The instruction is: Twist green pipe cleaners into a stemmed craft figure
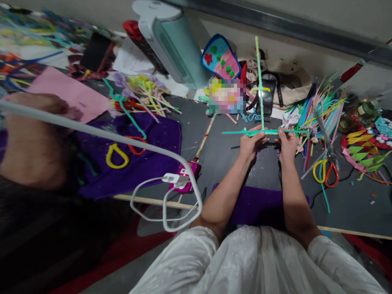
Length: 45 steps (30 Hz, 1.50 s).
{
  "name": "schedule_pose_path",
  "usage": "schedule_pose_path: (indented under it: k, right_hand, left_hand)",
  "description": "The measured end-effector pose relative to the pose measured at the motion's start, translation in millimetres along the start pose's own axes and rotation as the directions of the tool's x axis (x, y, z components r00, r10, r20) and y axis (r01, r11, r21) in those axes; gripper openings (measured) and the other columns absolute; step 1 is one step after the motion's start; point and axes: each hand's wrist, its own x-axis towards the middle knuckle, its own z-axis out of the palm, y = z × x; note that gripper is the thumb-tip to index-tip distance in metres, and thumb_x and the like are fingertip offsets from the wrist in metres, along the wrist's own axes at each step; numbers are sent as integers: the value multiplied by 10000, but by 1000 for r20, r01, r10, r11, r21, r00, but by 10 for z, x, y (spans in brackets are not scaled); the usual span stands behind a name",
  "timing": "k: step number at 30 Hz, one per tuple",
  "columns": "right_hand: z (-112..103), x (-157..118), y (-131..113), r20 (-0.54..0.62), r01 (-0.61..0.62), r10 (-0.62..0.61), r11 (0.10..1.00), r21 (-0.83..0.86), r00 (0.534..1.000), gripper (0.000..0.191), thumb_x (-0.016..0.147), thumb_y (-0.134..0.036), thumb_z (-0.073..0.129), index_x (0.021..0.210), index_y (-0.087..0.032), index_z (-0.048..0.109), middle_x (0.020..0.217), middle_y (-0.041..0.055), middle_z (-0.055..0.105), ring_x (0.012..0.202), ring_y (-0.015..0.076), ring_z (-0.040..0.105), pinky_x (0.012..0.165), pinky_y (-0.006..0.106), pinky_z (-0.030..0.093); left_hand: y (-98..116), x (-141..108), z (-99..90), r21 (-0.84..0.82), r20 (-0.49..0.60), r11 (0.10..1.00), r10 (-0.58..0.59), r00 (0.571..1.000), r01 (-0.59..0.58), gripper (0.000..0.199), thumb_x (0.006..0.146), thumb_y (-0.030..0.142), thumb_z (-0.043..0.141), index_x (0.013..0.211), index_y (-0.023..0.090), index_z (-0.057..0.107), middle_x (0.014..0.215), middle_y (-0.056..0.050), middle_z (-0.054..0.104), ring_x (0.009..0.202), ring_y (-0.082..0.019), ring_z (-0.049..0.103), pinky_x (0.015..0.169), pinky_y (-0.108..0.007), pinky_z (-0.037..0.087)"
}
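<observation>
Both my hands hold a pipe cleaner piece over the dark grey table. It has a teal crosswise bar and a pale green upright stem, with a short yellow pipe cleaner crossing the stem partway up. My left hand pinches the bar near the foot of the stem. My right hand pinches the bar's right part. Right of my hands lie scissors with one yellow and one red handle, touching a loose teal pipe cleaner.
A bundle of pipe cleaners lies at the right, beside glass jars. A white cable arches across the left, above a magenta socket block. Another person's arm is over the purple cloth. A tall teal container stands behind.
</observation>
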Motion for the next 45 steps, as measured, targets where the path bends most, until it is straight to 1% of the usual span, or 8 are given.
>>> schedule_pose_path:
  k: [7,14,18,23,29,38,41,45]
  right_hand:
    - [0,2,-5,-22,-10,10,1000,14,1000,405,633,-500,780,851,-167,707,837,9,686,682,112,580,542,239,540]
    - [-4,36,43,-50,-33,36,998,49,998,437,608,-518,793,850,-166,699,810,-7,671,633,94,567,523,234,538]
    - [0,36,49,-51,-13,17,997,76,999,413,607,-492,797,835,-163,694,797,-3,670,616,94,566,517,236,535]
    - [-15,46,69,-41,11,-10,1000,27,999,412,630,-501,782,851,-163,704,860,29,702,654,116,593,539,264,558]
    - [-31,47,68,-41,25,-25,1000,5,999,389,655,-479,768,867,-157,717,910,52,716,714,139,622,550,271,565]
    - [-13,22,54,-31,27,-28,999,-20,999,361,671,-457,758,874,-160,722,910,52,720,741,159,631,562,285,555]
    - [-24,29,93,-18,73,-75,993,-94,997,340,722,-454,727,893,-161,731,944,63,725,811,173,651,662,312,572]
    - [-55,30,119,25,283,-289,911,-301,957,258,808,-425,677,873,-186,748,1052,77,711,1054,203,638,903,361,541]
  left_hand:
    - [11,-8,-6,2,46,1000,7,999,-7,549,533,200,921,1051,165,742,996,-70,785,764,-160,733,745,-290,607]
    - [17,-17,-19,-8,117,1000,-6,993,7,611,575,175,886,1162,188,717,1047,-79,779,819,-167,734,764,-297,610]
    - [30,-10,-19,-44,131,999,-24,991,30,526,585,151,850,1099,177,739,958,-53,786,778,-157,731,760,-297,619]
    - [25,16,-37,-46,134,997,-61,989,68,456,628,135,794,1080,165,741,770,-26,760,738,-169,730,666,-268,605]
    - [23,-1,-30,-9,106,997,-77,991,79,504,689,133,796,1183,154,699,768,-36,753,718,-158,729,616,-231,577]
    - [-8,15,-13,28,8,999,-35,999,35,476,619,163,835,1083,132,732,686,-28,737,636,-143,710,564,-211,560]
    - [-17,18,-11,41,-24,999,-19,1000,20,392,613,171,824,993,120,740,673,-24,726,615,-131,697,550,-202,545]
    - [-23,16,-9,66,-67,998,-10,998,14,357,622,169,799,969,120,734,681,-17,720,621,-124,695,564,-203,543]
